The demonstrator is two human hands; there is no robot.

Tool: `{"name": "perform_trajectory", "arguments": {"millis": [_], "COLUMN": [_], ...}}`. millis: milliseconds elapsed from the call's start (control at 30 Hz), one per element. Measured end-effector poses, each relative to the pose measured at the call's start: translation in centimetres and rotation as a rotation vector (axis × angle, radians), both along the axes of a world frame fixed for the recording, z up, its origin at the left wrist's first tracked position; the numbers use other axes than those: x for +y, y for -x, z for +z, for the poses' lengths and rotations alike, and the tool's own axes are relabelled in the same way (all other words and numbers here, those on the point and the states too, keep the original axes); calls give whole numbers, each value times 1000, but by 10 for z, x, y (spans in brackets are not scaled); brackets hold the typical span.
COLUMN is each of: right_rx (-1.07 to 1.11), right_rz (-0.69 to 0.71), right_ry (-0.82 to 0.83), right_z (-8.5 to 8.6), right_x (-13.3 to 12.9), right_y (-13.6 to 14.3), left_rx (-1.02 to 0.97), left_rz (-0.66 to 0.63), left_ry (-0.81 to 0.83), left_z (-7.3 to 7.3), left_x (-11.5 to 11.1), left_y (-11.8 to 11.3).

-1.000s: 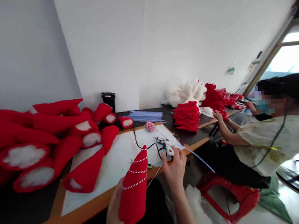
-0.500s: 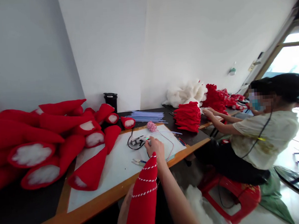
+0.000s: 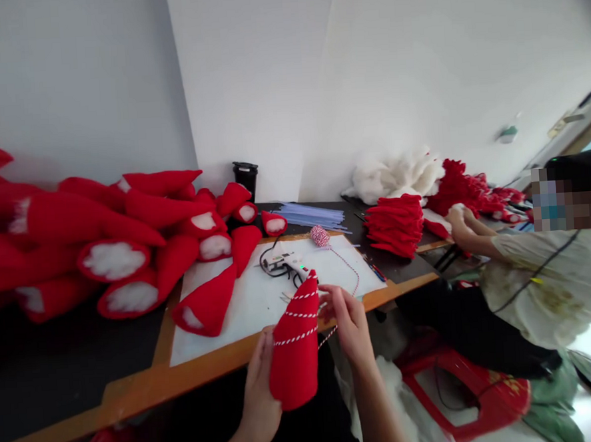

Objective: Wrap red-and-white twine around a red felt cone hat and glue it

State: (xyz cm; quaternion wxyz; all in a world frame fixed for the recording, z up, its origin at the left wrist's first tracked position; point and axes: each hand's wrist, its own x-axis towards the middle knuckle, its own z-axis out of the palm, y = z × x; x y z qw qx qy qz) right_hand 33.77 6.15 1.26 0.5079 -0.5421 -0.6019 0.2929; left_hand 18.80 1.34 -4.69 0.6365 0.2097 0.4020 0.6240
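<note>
At lower centre, the left grip (image 3: 262, 378) clamps a red felt cone (image 3: 295, 368).
Slack could loosen the striped twine (image 3: 327, 337); I can't tell if the right grip (image 3: 350, 321) pinches.

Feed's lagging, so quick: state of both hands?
Left hand: holding the red cone by its side.
Right hand: partly curled beside the cone; whether it grips the striped cord cannot be told.

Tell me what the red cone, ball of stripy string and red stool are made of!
Red cone: maybe felt; its surface is matte. Ball of stripy string: maybe cotton, dull; strands look twisted. Red stool: likely plastic, smooth and glossy, catching light.
</note>
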Motion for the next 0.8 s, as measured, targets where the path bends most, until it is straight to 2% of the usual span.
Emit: {"name": "perform_trajectory", "arguments": {"millis": [33,100,167,233,333,400,533,667,800], "right_rx": [81,367,525,524,337,232,145,146,298], "right_rz": [39,227,323,247,1,-85,-138,-178,-133], "right_ry": [32,123,199,197,63,-13,-50,-88,-46], "right_z": [0,-2,-7,-12,-15,-15,-14,-14,-16], "right_x": [-18,-47,-63,-67,-58,-52,-49,-51,-51], "right_y": [2,7,13,14,8,2,-1,0,-3], "left_rx": [14,88,204,324,494,629,822,786,794], "left_rz": [14,29,19,16,-9,-71,-177,-178,-201], "left_ry": [-11,-57,-113,-176,-292,-385,-554,-527,-523], "left_z": [5,13,15,14,12,15,26,33,34], "left_x": [0,0,1,3,5,7,12,17,22], "left_y": [-1,-4,-7,-5,4,12,24,28,32]}}
